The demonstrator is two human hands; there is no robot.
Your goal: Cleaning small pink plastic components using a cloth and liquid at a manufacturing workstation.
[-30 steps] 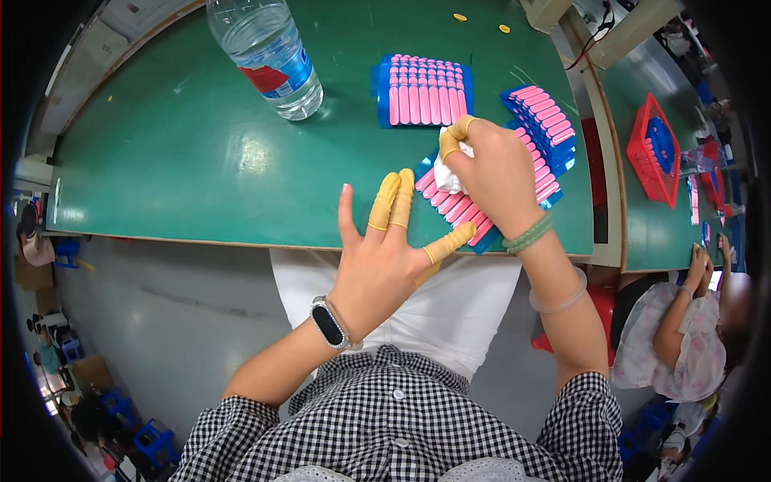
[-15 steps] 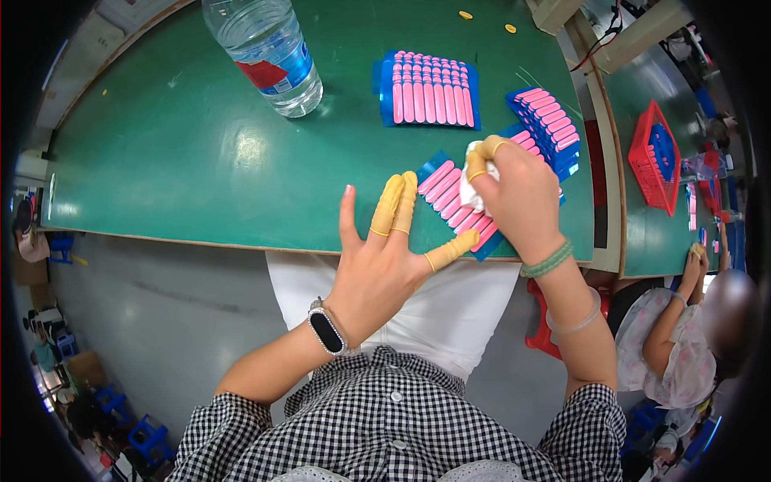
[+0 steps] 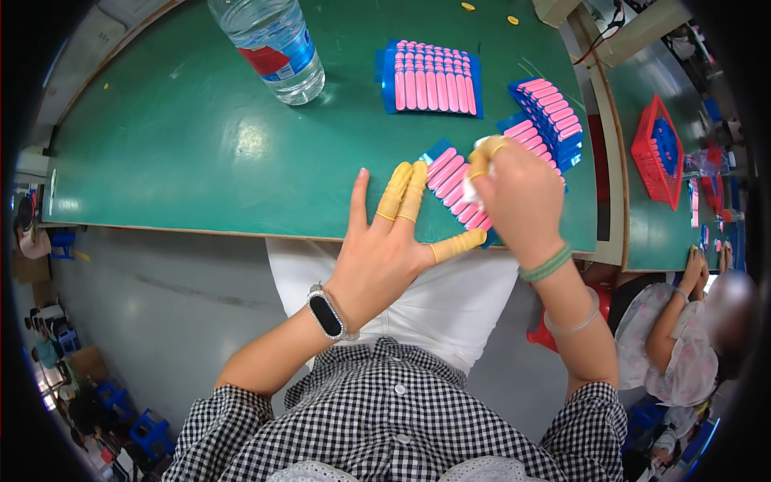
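A blue sheet with a row of long pink strips point(image 3: 447, 178) lies near the table's front edge. My left hand point(image 3: 388, 215) has its fingers spread, yellow finger cots on thumb and two fingers; the thumb tip presses the sheet's near corner. Above the strips my right hand point(image 3: 520, 193), also in finger cots, is closed round a white cloth point(image 3: 471, 193), mostly hidden by the fingers. Just beyond it lies another sheet of pink strips point(image 3: 530, 140), partly covered by that hand. A stack of such sheets point(image 3: 550, 112) leans at the right.
Farther back on the green table point(image 3: 177, 161) lies another stack of pink-striped sheets point(image 3: 434, 80). A water bottle point(image 3: 277, 56) stands left of it. Two yellow finger cots point(image 3: 512, 20) lie at the back. On the neighbouring table is a red basket point(image 3: 658, 153), with a seated person point(image 3: 675, 337) beside it.
My right hand, still gripping the cloth, has shifted slightly over the strips and looks a little smeared. My left hand has moved slightly right. The whole view has tilted a little.
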